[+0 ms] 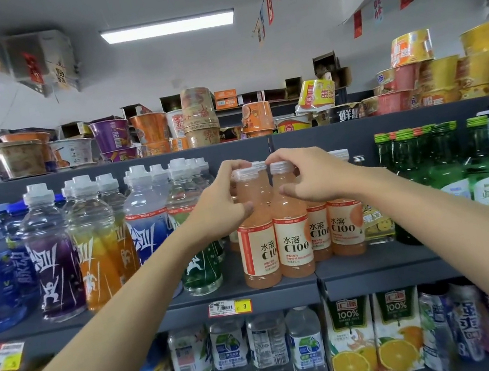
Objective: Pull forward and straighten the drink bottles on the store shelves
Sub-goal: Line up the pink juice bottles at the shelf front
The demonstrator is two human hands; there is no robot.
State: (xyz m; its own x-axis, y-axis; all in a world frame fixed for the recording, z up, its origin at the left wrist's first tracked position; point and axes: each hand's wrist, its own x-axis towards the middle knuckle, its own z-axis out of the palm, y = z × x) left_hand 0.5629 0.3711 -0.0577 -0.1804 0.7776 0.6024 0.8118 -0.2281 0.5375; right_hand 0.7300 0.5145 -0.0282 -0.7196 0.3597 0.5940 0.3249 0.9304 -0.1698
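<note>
Two pink grapefruit C100 bottles stand side by side at the front edge of the middle shelf (254, 285). My left hand (223, 202) grips the neck and shoulder of the left pink bottle (257, 248). My right hand (310, 178) holds the neck of the right pink bottle (294, 242), fingers over its white cap. More C100 bottles (343, 226) stand further back to the right. Sports drink bottles (96, 244) in purple, orange, blue and green fill the shelf to the left.
Green glass bottles (483, 176) crowd the right end of the same shelf. Instant noodle cups (198, 118) are stacked on the top shelf. Below are water bottles (269, 351), orange juice cartons (374, 335) and a yellow price tag (229, 307).
</note>
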